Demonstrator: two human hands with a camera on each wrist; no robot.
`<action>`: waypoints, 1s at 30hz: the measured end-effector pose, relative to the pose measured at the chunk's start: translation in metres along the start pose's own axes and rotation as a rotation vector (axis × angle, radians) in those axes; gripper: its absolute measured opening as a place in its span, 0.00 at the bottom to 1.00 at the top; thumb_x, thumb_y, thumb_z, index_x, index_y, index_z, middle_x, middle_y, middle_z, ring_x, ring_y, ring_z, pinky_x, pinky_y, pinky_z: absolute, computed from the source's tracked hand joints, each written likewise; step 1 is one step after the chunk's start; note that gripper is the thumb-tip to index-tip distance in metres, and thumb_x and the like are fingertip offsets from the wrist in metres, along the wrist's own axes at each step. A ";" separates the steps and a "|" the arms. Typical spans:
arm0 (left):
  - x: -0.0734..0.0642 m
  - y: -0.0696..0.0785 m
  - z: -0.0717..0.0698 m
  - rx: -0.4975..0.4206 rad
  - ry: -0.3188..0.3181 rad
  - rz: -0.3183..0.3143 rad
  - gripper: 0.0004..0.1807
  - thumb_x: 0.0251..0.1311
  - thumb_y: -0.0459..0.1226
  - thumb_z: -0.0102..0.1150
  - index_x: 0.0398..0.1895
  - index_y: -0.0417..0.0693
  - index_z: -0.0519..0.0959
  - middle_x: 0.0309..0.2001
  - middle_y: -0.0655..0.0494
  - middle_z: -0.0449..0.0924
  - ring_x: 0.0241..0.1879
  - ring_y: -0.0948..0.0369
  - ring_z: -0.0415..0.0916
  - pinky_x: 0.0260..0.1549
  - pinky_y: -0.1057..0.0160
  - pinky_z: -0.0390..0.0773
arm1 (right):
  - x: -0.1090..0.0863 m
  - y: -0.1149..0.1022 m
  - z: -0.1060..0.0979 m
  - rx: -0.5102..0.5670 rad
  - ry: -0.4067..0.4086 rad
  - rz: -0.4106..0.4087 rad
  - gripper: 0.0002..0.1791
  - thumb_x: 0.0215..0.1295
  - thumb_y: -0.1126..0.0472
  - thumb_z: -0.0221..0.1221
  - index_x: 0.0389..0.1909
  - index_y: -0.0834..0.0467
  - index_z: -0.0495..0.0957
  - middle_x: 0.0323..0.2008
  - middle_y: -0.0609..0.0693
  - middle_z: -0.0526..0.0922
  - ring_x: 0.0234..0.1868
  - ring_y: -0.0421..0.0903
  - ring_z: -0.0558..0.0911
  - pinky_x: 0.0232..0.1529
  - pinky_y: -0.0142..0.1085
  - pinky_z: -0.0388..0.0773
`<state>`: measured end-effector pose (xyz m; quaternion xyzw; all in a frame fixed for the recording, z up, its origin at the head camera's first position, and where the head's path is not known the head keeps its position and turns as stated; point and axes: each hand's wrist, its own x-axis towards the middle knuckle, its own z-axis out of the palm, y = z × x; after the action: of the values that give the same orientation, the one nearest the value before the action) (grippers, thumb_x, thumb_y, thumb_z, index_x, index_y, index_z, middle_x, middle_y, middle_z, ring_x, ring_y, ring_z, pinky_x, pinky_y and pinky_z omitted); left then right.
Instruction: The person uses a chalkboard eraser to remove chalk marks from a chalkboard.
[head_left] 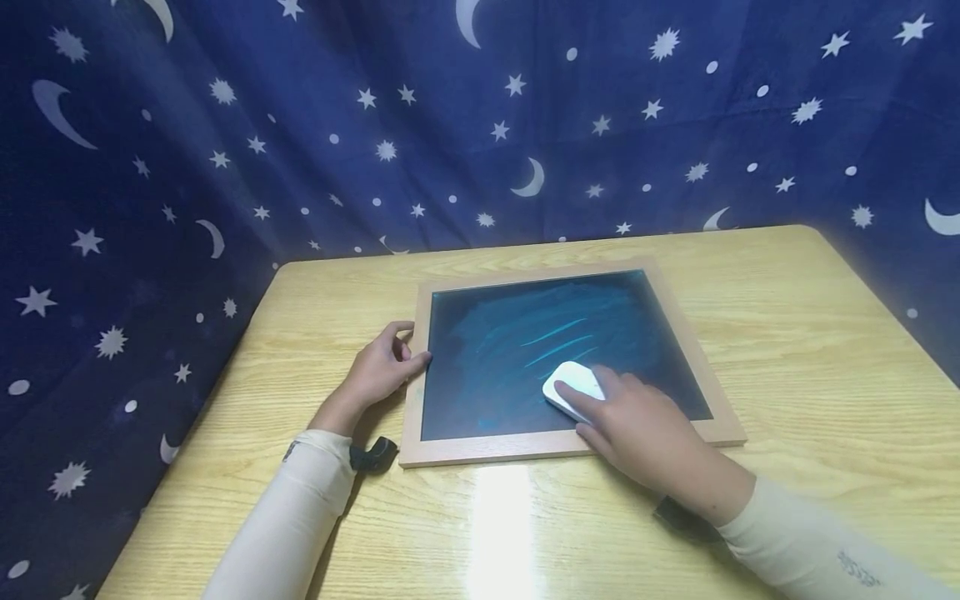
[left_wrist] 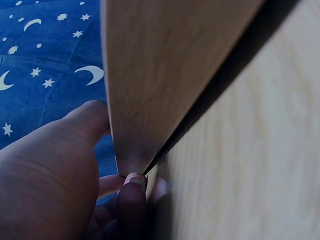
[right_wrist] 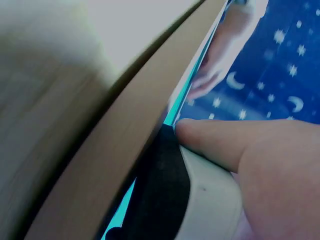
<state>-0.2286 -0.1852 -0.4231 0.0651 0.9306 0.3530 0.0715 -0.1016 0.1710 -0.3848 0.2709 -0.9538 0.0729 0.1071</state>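
A small blackboard [head_left: 487, 358] in a light wooden frame lies on the table, with smeared chalk and several blue-green strokes [head_left: 558, 340] near its middle. My right hand [head_left: 648, 429] grips a white eraser [head_left: 572, 379] against the lower part of the writing surface. In the right wrist view, the eraser [right_wrist: 212, 197] shows a black pad beneath its white body, close to the frame's edge. At the left side, my left hand [head_left: 381, 367] holds the wooden frame, its thumb over the rim. The left wrist view shows fingertips [left_wrist: 134, 192] at the frame's side [left_wrist: 160, 65].
The board rests on a pale wood-grain table [head_left: 315, 321] with rounded far corners. Behind and to the left hangs a dark blue curtain [head_left: 420, 108] with moons and stars. Black bands [head_left: 373, 457] sit at both wrists.
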 end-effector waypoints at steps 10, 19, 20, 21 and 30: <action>0.000 0.000 -0.002 0.004 0.005 -0.004 0.37 0.63 0.47 0.64 0.71 0.46 0.63 0.36 0.53 0.74 0.24 0.61 0.73 0.29 0.63 0.75 | 0.016 -0.044 0.006 0.023 -0.045 -0.110 0.28 0.65 0.50 0.64 0.67 0.43 0.75 0.55 0.63 0.79 0.42 0.58 0.84 0.36 0.50 0.84; 0.001 0.002 0.001 0.051 0.022 0.013 0.36 0.62 0.47 0.63 0.70 0.45 0.64 0.36 0.54 0.74 0.31 0.58 0.71 0.33 0.63 0.71 | 0.019 -0.030 0.008 0.000 -0.025 -0.032 0.27 0.63 0.49 0.65 0.65 0.41 0.76 0.53 0.61 0.81 0.44 0.57 0.84 0.33 0.49 0.84; 0.001 0.002 0.001 0.050 0.022 0.014 0.35 0.62 0.47 0.63 0.70 0.45 0.64 0.36 0.54 0.74 0.31 0.58 0.71 0.33 0.63 0.71 | 0.019 -0.025 0.008 -0.005 -0.018 -0.012 0.27 0.63 0.49 0.66 0.65 0.41 0.77 0.52 0.62 0.81 0.44 0.58 0.84 0.33 0.50 0.84; 0.001 0.002 0.001 0.051 0.022 0.014 0.35 0.62 0.47 0.63 0.70 0.45 0.64 0.36 0.53 0.74 0.31 0.58 0.71 0.33 0.63 0.71 | 0.019 -0.019 0.007 -0.006 -0.013 0.009 0.27 0.63 0.50 0.66 0.64 0.41 0.77 0.52 0.62 0.81 0.43 0.58 0.84 0.32 0.50 0.83; -0.001 0.003 0.001 0.054 0.030 0.006 0.35 0.62 0.47 0.63 0.69 0.45 0.64 0.35 0.53 0.74 0.32 0.58 0.71 0.32 0.63 0.71 | 0.020 0.035 -0.006 0.006 -0.112 0.204 0.28 0.66 0.52 0.63 0.68 0.44 0.73 0.53 0.66 0.80 0.48 0.64 0.82 0.36 0.60 0.81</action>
<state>-0.2275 -0.1828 -0.4218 0.0645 0.9405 0.3291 0.0545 -0.1362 0.1917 -0.3765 0.1766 -0.9807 0.0710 0.0450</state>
